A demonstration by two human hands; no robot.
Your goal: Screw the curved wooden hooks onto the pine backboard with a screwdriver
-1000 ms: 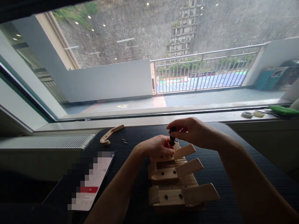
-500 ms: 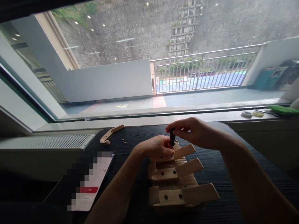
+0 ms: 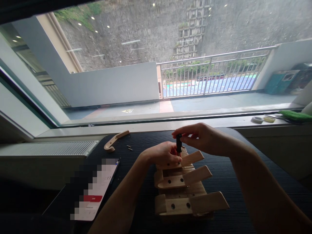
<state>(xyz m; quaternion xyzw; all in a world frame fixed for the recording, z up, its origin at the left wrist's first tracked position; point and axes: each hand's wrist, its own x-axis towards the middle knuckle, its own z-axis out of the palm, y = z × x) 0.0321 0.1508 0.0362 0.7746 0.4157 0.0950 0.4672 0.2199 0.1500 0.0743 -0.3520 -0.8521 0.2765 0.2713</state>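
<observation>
A wooden rack with three hooks fixed along it lies on the dark ribbed mat. My right hand is closed around the black handle of a small screwdriver that stands upright over the farthest hook. My left hand is closed on that hook's base, pinching beside the screwdriver's tip. What the tip touches is hidden by my fingers.
A loose wooden hook and two small screws lie at the mat's far left. A phone rests at the near left. Tape rolls and a green cloth sit on the window sill at the right.
My right hand's fingers have shifted slightly on the screwdriver handle, which now stands a little further left. My left hand and the rack have not moved.
</observation>
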